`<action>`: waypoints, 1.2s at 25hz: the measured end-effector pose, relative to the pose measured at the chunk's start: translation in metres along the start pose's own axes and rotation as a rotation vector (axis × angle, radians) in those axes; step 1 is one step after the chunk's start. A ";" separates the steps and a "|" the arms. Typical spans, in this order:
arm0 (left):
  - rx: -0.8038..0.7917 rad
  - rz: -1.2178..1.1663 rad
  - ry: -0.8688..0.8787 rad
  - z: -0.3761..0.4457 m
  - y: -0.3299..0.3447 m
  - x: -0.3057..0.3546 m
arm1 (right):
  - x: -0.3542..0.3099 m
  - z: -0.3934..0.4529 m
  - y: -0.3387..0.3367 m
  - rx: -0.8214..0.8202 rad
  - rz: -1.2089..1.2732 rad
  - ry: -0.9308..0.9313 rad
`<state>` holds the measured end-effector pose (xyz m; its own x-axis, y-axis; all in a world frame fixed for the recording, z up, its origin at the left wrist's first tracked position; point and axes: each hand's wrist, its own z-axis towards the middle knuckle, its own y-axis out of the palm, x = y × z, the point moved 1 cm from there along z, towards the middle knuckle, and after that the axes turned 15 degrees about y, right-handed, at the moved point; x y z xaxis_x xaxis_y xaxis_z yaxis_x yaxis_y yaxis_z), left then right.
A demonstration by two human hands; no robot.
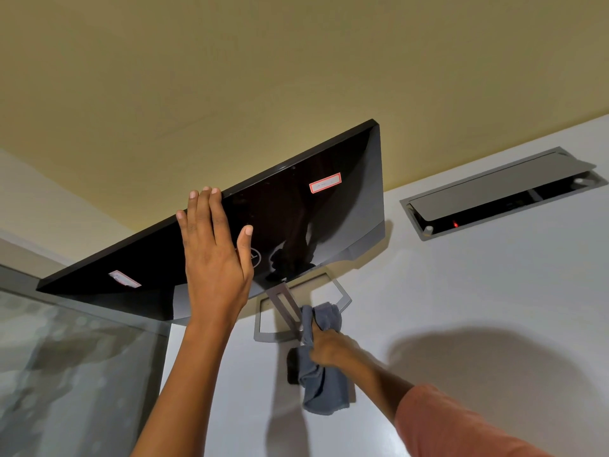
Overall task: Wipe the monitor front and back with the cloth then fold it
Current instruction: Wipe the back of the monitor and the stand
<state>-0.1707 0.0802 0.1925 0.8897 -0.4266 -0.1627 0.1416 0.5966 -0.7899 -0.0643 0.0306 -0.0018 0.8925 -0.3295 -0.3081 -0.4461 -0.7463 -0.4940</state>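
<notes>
The monitor (296,222) shows its glossy black back, with two red-edged stickers on it, and it leans over the white desk. My left hand (214,255) lies flat against that back near the middle, fingers spread up to the top edge. The grey stand (339,293) has a neck and an open frame base on the desk. My right hand (324,346) is closed on the grey cloth (324,380), pressing a bunched part of it against the stand's neck; the rest hangs down below the hand.
A grey cable box (501,192) with a half-open lid is set into the white desk (478,291) at the right. A frosted glass partition (72,374) with a grey frame stands at the left. A yellow wall lies behind.
</notes>
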 end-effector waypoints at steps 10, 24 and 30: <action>-0.017 -0.005 -0.012 0.001 -0.001 0.001 | -0.017 -0.022 -0.012 0.193 0.196 -0.136; -0.140 0.016 0.188 -0.010 -0.019 -0.027 | 0.009 -0.022 0.040 0.638 -0.513 -0.332; -0.102 0.053 0.098 -0.045 -0.030 -0.068 | -0.018 -0.003 0.019 0.184 0.085 -0.554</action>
<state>-0.2548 0.0605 0.2007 0.8472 -0.4641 -0.2587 0.0464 0.5496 -0.8341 -0.0892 0.0205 -0.0031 0.7072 0.0047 -0.7070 -0.5626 -0.6020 -0.5667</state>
